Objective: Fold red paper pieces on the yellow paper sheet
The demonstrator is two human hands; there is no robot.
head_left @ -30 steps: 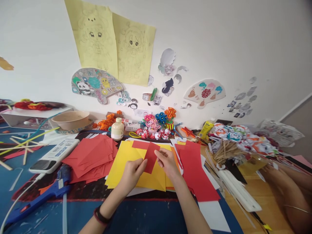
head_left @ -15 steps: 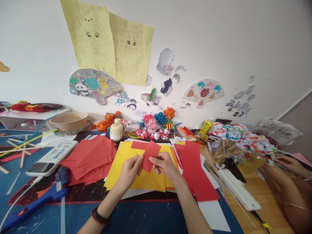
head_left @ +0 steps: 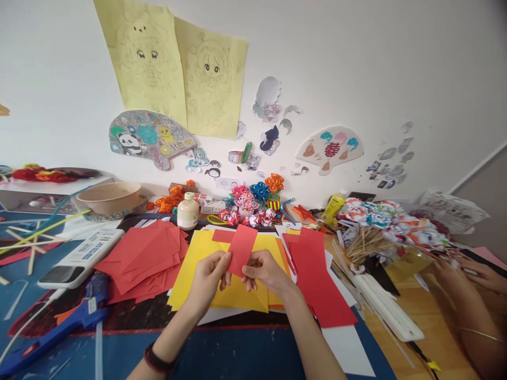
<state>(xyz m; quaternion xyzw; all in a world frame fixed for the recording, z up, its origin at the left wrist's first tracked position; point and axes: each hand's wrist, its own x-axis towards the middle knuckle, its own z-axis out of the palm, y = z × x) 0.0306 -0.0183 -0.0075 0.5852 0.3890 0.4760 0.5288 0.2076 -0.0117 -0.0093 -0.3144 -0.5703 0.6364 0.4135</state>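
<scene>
Between both hands I hold a small rectangle of red paper (head_left: 241, 247) upright above a stack of yellow paper (head_left: 194, 274). My left hand (head_left: 212, 272) pinches its left edge between thumb and fingers. At the lower right edge, my right hand (head_left: 263, 272) grips it with the thumb in front and the fingers partly behind. Another red strip (head_left: 222, 235) lies on the yellow sheets just behind the held piece. To the left is a pile of cut red paper (head_left: 142, 258). Larger red sheets (head_left: 317, 279) rest to the right on white paper.
A blue glue gun (head_left: 79, 316) and a white power strip (head_left: 81, 258) lie at the left. Behind the paper stand a glue bottle (head_left: 187, 212) and bead-like flowers (head_left: 245, 198). Wooden sticks (head_left: 362, 245) and another person's hands (head_left: 455, 274) are at the right.
The red paper has turned more upright and looks longer and narrower. My hands have shifted slightly along its lower edges, still gripping it.
</scene>
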